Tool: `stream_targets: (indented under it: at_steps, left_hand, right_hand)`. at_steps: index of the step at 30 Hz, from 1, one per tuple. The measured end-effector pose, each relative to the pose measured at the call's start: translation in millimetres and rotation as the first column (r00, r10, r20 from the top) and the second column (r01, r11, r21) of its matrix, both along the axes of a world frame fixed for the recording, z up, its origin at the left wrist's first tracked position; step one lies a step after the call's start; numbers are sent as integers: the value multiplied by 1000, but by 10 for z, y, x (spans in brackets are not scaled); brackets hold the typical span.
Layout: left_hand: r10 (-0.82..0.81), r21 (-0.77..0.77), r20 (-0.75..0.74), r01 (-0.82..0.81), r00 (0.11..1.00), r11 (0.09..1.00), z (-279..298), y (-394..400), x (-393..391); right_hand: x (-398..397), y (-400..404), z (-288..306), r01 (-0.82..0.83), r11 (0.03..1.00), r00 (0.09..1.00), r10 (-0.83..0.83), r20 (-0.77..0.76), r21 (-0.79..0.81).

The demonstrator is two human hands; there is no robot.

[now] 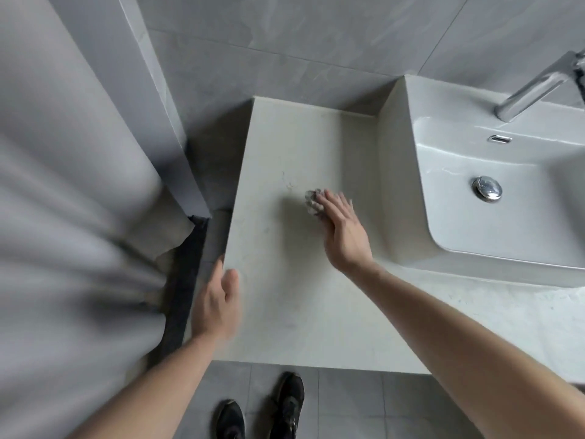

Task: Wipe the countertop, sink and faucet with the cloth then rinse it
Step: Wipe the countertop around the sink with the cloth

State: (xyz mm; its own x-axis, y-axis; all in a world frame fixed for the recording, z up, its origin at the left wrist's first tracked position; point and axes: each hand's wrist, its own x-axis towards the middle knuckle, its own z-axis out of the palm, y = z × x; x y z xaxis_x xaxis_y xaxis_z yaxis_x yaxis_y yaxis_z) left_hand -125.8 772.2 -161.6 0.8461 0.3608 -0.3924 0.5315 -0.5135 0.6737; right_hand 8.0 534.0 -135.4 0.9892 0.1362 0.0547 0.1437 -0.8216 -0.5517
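Small bunched grey-white cloth (313, 202) lies on the pale stone countertop (285, 296), left of the white ceramic sink (474, 217). Right hand (343, 231), fingers straight, presses it flat, evidently for wiping. Left hand (218, 304), relaxed, steadies at the counter's edge.

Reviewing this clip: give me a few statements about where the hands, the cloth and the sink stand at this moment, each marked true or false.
1. The right hand presses the cloth onto the countertop with straight fingers. True.
2. The cloth lies inside the sink. False: it is on the countertop, left of the sink.
3. The left hand is at the countertop's left edge. True.
4. Water runs from the faucet. False: no stream shows.
5. The left hand holds the cloth. False: the cloth is under the right hand's fingers.
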Motion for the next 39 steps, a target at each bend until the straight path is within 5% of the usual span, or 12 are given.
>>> stream_targets:
  at_steps: [7,16,22,25,28,32,36,39]
  left_hand:
    - [-18,18,12,18,1000,1000,-107,66,31]
    - [44,63,-46,-41,998,997,-122,66,30]
    - [11,85,-1,-11,1000,996,-91,51,34]
    - [-12,79,24,10,1000,997,-43,24,29]
    - [-14,64,62,10,998,998,-15,-9,15]
    - [-17,64,82,12,997,998,-11,-25,20]
    - [-12,73,71,6,997,997,0,-47,38]
    - [-15,81,78,9,997,997,-19,-38,38]
  right_hand:
    - [750,334,-298,-62,971,996,44,-79,-232]
    - [-1169,294,-256,-531,843,847,525,-80,-89]
    - [-2044,-200,-346,-593,805,805,593,32,16]
    - [-2038,-457,-229,-417,896,907,420,11,153]
    - [-1780,-902,-29,3,973,1000,4,-30,231]
    - [-1392,-1711,-9,521,846,853,-515,-83,115]
    - [-1425,-1694,-247,600,793,790,-608,-83,-105]
    - [-1359,-1127,-266,646,756,751,-654,-87,-107]
